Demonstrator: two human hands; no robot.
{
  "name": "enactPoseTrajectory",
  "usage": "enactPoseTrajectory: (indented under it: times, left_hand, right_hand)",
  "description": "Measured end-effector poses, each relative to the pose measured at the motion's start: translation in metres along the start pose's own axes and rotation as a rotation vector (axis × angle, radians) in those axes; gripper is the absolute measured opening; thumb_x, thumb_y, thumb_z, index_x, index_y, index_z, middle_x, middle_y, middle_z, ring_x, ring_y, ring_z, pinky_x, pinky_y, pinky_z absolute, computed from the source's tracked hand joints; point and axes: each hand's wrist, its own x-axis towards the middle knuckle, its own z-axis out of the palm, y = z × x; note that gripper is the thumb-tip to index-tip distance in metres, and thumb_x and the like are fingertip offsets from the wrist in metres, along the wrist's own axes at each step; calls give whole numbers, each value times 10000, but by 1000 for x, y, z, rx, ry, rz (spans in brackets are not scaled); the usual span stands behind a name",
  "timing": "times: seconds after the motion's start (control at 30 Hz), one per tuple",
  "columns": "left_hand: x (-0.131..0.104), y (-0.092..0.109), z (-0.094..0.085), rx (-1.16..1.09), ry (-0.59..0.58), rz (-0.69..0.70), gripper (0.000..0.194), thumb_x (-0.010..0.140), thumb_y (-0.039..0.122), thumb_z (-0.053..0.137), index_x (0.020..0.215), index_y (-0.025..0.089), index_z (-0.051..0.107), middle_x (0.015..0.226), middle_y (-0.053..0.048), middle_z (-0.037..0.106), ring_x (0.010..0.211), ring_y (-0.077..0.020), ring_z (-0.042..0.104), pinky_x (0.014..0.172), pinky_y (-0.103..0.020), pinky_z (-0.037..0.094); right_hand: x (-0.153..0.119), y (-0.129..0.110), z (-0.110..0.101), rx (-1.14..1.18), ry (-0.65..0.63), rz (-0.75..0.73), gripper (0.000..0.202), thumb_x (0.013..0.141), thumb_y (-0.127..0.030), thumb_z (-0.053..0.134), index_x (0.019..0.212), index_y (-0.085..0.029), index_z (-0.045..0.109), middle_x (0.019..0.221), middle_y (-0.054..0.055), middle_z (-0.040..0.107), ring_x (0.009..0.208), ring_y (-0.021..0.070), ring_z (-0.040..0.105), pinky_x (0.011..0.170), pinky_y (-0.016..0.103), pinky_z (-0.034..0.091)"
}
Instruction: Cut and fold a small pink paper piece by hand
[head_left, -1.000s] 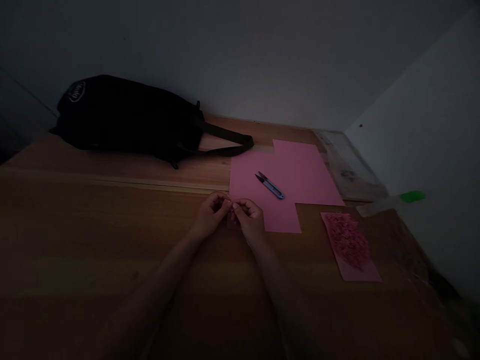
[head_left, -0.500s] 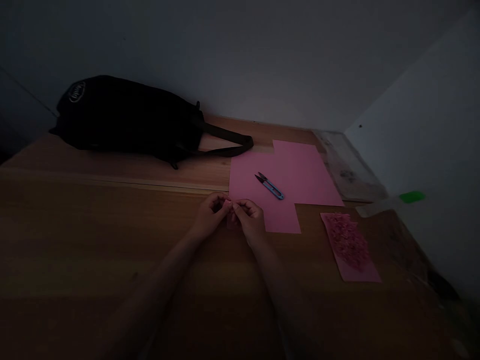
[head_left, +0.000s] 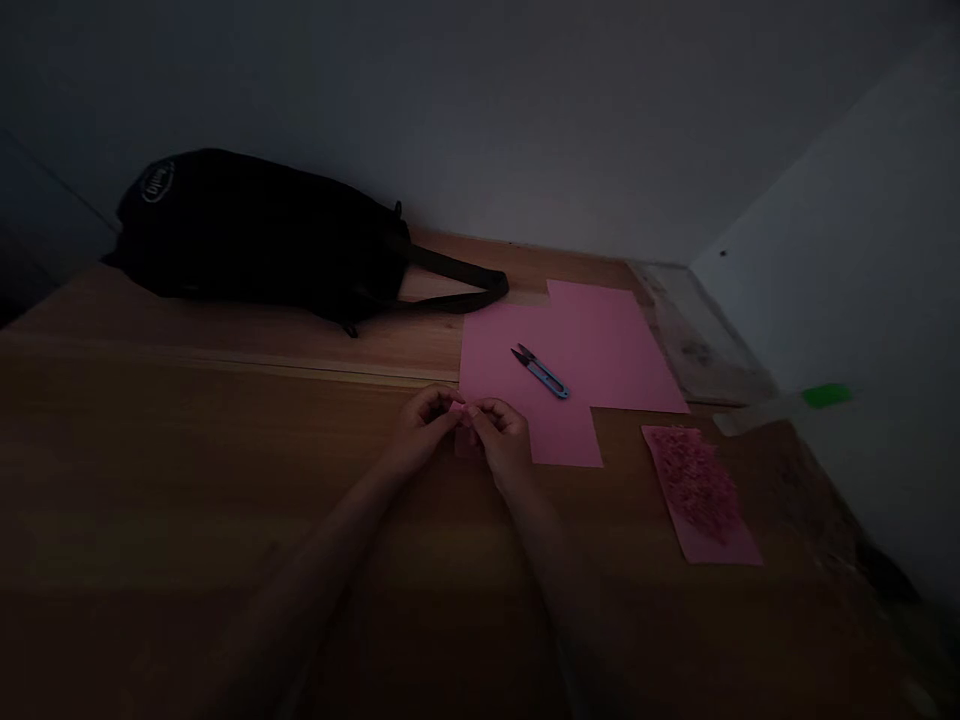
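Observation:
Between my fingertips is a small pink paper piece (head_left: 460, 409), its exact shape hard to make out in the dim light. My left hand (head_left: 422, 432) pinches it from the left, thumb against fingers. From the other side my right hand (head_left: 498, 436) grips it too, and the two hands nearly touch. They are at the lower left edge of the pink paper sheets (head_left: 600, 345), which overlap on the table. Blue-handled thread snips (head_left: 541, 372) lie on the sheets, just beyond my right hand, blades pointing up and left.
A black bag (head_left: 255, 235) lies at the back left, its strap (head_left: 457, 270) reaching toward the sheets. On the right, a smaller pink sheet (head_left: 724, 550) bears a heap of pink pieces (head_left: 697, 485). Behind it are a green-tipped item (head_left: 825, 396) and a clear plastic bag (head_left: 705, 340). Walls stand behind and right.
The pink paper piece has shifted slightly between my fingertips and shows a little more. Both hands keep nearly the same place; the snips and sheets have not moved.

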Motion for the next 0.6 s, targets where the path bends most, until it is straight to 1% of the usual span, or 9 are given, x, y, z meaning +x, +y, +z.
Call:
enactPoseTrajectory:
  times: [0.4,0.6]
  left_hand:
    - [0,0,0,49,-6,27,112,670,237,642,747,164,605,713,7,606,666,-111,556,645,-228,437]
    - [1,-2,-2,55,-20,57,112,682,253,643,744,166,609,738,-1,608,694,-118,561,674,-237,436]
  right_hand:
    - [1,3,-1,-15,-45,9,192,661,-357,630,671,-172,579,441,-69,494,376,57,401,381,177,293]
    - [1,3,-2,-21,-41,1,199,655,-363,630,669,-172,578,440,-68,489,381,59,403,388,182,298]
